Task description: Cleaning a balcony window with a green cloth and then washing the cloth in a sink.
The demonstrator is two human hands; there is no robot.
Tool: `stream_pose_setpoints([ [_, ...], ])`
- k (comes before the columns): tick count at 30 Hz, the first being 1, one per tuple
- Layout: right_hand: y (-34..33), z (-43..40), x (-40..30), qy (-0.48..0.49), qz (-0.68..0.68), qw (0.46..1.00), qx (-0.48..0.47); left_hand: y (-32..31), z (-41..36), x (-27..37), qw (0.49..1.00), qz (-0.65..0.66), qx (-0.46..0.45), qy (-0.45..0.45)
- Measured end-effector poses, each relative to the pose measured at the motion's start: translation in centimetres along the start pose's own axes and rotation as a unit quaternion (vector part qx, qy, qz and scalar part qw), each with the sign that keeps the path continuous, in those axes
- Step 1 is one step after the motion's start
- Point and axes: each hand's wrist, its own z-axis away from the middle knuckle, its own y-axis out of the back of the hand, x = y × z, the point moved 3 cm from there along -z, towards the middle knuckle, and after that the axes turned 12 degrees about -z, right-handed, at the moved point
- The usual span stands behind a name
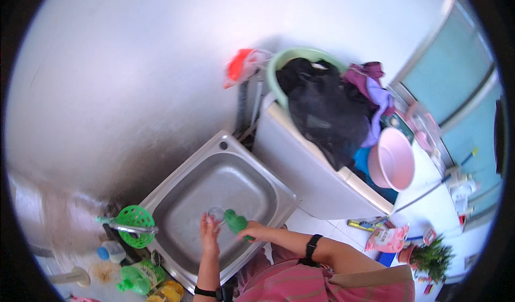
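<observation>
My left hand (210, 227) is over the stainless steel sink (193, 209), with its fingers at a small clear thing (216, 214), perhaps a glass or plastic cup, near the drain. Whether the fingers grip it I cannot tell. My right hand (252, 231) is closed around a bunched green cloth or scrubber (235, 220) just right of the left hand, above the basin. A chrome faucet (134, 228) reaches over the sink's left rim, in front of a green plastic strainer (139, 213).
Left of the sink stand a green bottle (136, 278), a white bottle with a blue cap (112, 251) and yellow items (167, 292). To the right, a white washing machine (297, 169) bears a green basin (277, 76) of dark clothes (322, 109) and a pink basin (391, 159).
</observation>
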Motion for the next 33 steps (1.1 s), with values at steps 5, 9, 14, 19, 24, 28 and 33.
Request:
stream_pose_setpoints([
  [5,-1.9,1.1,-2.6,0.149,0.246,0.955,0.072,-3.9,-2.2,0.7,0.989,-0.089,0.091,-0.071],
  [9,-1.1,0.7,-2.1,0.185,0.051,0.981,-0.037,-5.9,-1.6,2.9,0.995,0.021,0.097,-0.027],
  [14,3.4,3.5,-0.5,-0.007,-0.093,0.971,-0.22,-11.2,0.5,2.4,0.995,-0.042,0.052,-0.072],
  [19,7.9,8.1,0.9,0.037,-0.173,0.96,-0.216,-15.7,-1.0,-0.7,0.994,-0.073,0.075,-0.039],
  [24,17.4,15.7,6.1,0.143,-0.252,0.956,-0.033,-27.2,2.4,-3.9,0.983,-0.128,-0.13,-0.004],
  [28,25.1,24.6,12.4,0.15,-0.236,0.958,0.068,-35.3,6.0,-7.1,0.9,-0.319,-0.294,0.042],
  [33,30.8,39.7,18.3,0.189,-0.248,0.85,0.425,-44.3,8.9,-10.2,0.79,-0.395,-0.458,0.099],
])
